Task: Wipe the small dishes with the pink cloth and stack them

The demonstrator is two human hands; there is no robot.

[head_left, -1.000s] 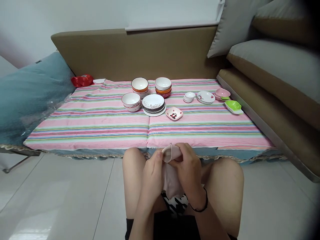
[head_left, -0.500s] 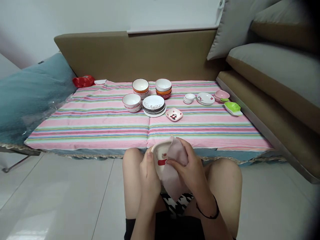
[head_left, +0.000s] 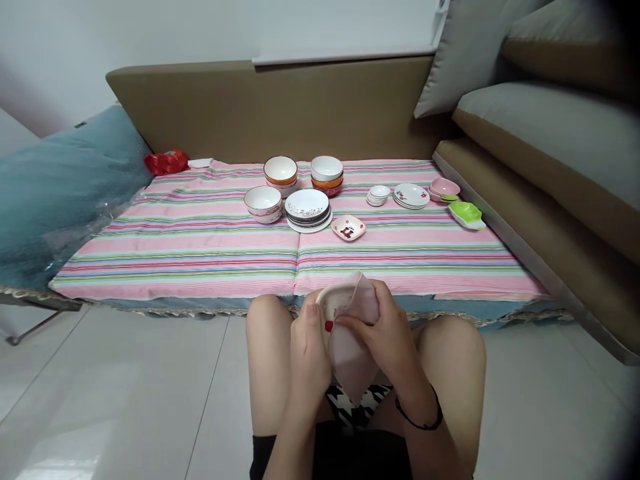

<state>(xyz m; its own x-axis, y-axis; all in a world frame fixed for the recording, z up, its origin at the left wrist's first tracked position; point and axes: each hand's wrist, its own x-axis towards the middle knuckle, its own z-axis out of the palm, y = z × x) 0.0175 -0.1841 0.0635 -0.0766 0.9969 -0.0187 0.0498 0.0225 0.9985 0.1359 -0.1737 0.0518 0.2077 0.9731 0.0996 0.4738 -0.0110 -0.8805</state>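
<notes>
Above my lap, my left hand (head_left: 309, 343) grips the left rim of a cream dish (head_left: 329, 301) with a red mark on its inside. A pale mauve cloth (head_left: 354, 357) covers the dish's right side. My right hand (head_left: 387, 330) is closed on that cloth, thumb pressing it against the dish's inner face and fingers behind the edge. The cloth's lower corner hangs down between my knees. Most of the dish's picture and its underside are hidden. Beyond my hands, a square dish with a cartoon figure (head_left: 349, 228) lies on the striped cover.
On the striped cover (head_left: 200, 247) stand bowl stacks (head_left: 263, 203), a plate stack (head_left: 307, 207), small saucers (head_left: 379, 194), flowered plates (head_left: 411, 195), pink bowls (head_left: 444, 189) and a green leaf-shaped dish (head_left: 467, 215). A red bundle (head_left: 167, 162) lies far left; cushions (head_left: 550, 147) are piled right.
Both hands have shifted slightly right with the dish. The cloth now covers more of the dish's inside, and less of the red mark shows.
</notes>
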